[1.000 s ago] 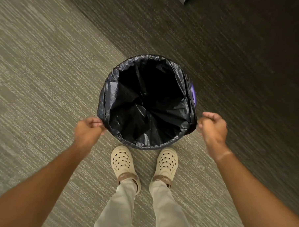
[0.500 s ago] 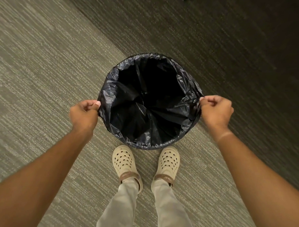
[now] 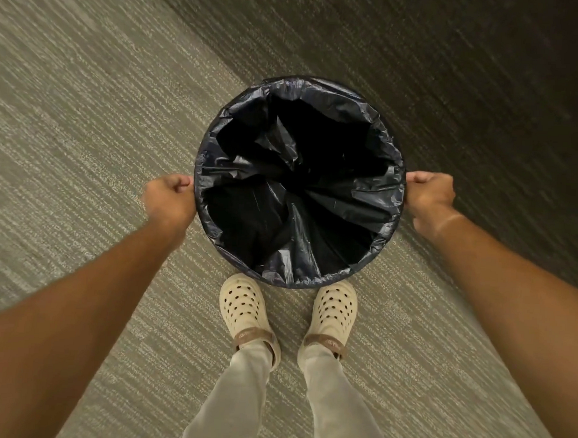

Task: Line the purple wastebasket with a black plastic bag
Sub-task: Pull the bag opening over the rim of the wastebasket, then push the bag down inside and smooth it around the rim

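A black plastic bag [image 3: 298, 199] fills the round wastebasket on the carpet right in front of my feet. Its edge is folded over the whole rim, so no purple of the basket shows from above. My left hand [image 3: 169, 198] is fisted against the left side of the rim, pinching the bag's folded edge. On the opposite side my right hand [image 3: 429, 198] grips the bag's edge in the same way. The bag's inside is crumpled and sags toward the bottom.
Grey-beige striped carpet [image 3: 86, 127] runs around the basket, turning darker [image 3: 468, 94] at the upper right. My two feet in cream clogs [image 3: 244, 306] stand just behind the basket's near edge.
Both hands slid along the rim from its near corners to the left and right sides, still pinching the bag. The bag's edge now covers the purple strip seen earlier. The view has come closer.
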